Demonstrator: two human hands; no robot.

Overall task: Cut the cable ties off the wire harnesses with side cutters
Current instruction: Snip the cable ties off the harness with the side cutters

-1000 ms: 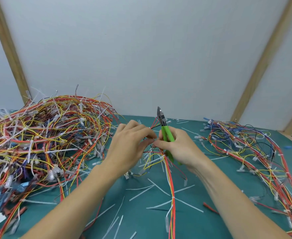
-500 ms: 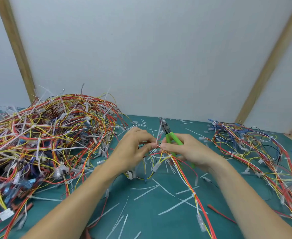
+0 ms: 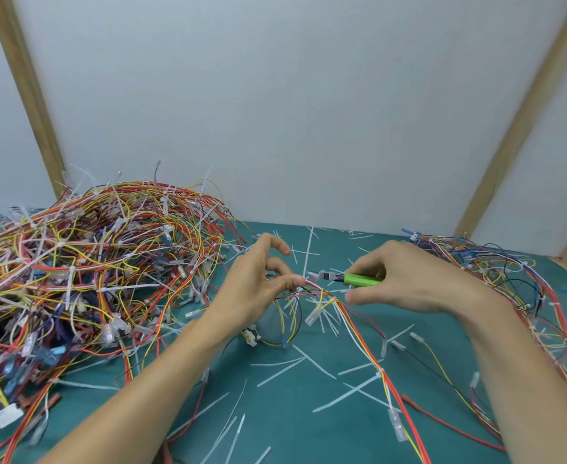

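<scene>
Over the teal mat [image 3: 275, 413], the left hand [image 3: 258, 289] pinches a red-and-yellow wire harness [image 3: 359, 333] at its bend while the right hand [image 3: 405, 279] grips green-handled side cutters [image 3: 352, 278], nose pointing left at the pinch. Cut ties [image 3: 345, 393] litter the mat; no writing is legible on anything.

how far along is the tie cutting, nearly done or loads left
Loads left. Done: cut white tie pieces litter the green mat, and a smaller harness pile lies at right. In hand: the left hand pinches one harness while the right hand holds the green side cutters at it. Left: the big pile at left, full of white ties.
</scene>
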